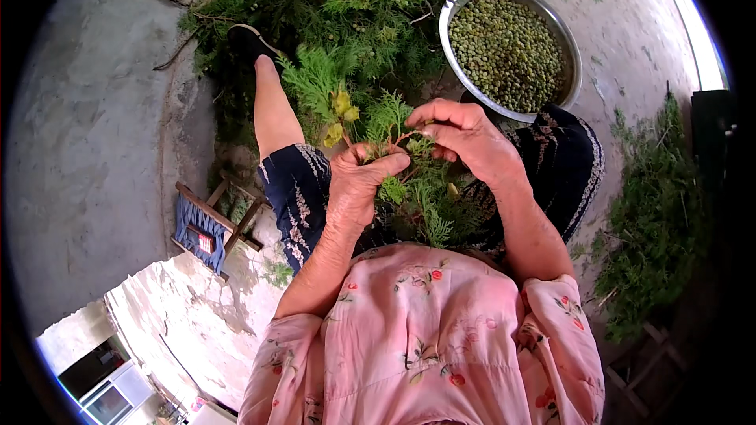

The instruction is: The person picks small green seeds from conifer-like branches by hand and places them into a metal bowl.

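A green conifer sprig point(429, 203) with flat, feathery leaves lies across my lap and rises between my hands. My left hand point(361, 177) is closed around its reddish stem, thumb pressed over it. Just above that hand, several yellow-green cones point(343, 110) cluster on the sprig. My right hand point(465, 135) reaches in from the other side, with its thumb and forefinger brought together at a thin twig. Whether a small cone sits between those fingertips is too small to tell.
A wide metal basin point(579, 79) full of small green cones stands beyond my right knee. A big heap of conifer branches point(339, 8) spreads ahead of me. More cut greenery point(654, 212) lies at the right. A small wooden folding stool point(213, 224) with blue fabric is at the left.
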Demonstrator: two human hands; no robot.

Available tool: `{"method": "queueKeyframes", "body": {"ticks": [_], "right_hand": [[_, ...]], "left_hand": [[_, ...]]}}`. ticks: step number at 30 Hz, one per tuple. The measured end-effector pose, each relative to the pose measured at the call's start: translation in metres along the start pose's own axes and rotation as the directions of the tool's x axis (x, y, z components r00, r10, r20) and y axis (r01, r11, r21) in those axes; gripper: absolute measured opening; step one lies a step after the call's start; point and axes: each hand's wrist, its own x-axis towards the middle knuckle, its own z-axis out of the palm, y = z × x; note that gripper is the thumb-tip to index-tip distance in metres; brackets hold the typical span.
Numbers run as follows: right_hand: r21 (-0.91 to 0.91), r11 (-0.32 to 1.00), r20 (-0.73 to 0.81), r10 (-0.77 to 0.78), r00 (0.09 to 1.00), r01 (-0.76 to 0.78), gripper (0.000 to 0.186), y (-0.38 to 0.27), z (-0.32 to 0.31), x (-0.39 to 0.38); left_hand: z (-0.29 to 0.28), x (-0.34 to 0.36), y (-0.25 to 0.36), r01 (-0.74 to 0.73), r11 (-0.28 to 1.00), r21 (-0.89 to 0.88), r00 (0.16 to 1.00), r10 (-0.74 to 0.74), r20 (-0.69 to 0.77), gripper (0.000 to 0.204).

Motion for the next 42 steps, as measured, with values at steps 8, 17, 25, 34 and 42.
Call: {"method": "queueKeyframes", "body": {"ticks": [8, 17, 25, 34, 42], "right_hand": [[-0.179, 0.967, 0.230, -0.139, 0.963, 0.182, 0.020, 0.003, -0.003, 0.004], [-0.229, 0.972, 0.067, -0.037, 0.997, 0.052, 0.009, 0.012, 0.009, 0.005], [-0.320, 0.946, -0.537, -0.225, 0.813, 0.050, 0.015, 0.013, -0.034, 0.020], [-0.832, 0.464, -0.555, -0.709, 0.436, -0.305, 0.053, 0.009, -0.155, 0.028], [-0.224, 0.971, -0.375, -0.169, 0.912, 0.088, 0.020, -0.002, -0.040, 0.007]], "left_hand": [[0.000, 0.001, 0.001, 0.013, 0.996, -0.085, 0.999, -0.015, -0.030, 0.014], [-0.001, 0.005, -0.001, 0.000, 0.999, -0.042, 1.000, 0.000, -0.004, 0.012], [-0.011, 0.016, -0.006, -0.208, 0.967, -0.145, 0.955, 0.169, -0.244, 0.019], [-0.030, 0.047, 0.005, -0.466, 0.884, -0.040, 0.881, 0.460, -0.109, 0.043], [-0.037, 0.064, 0.040, -0.436, 0.144, 0.888, 0.596, 0.786, 0.165, 0.029]]}}
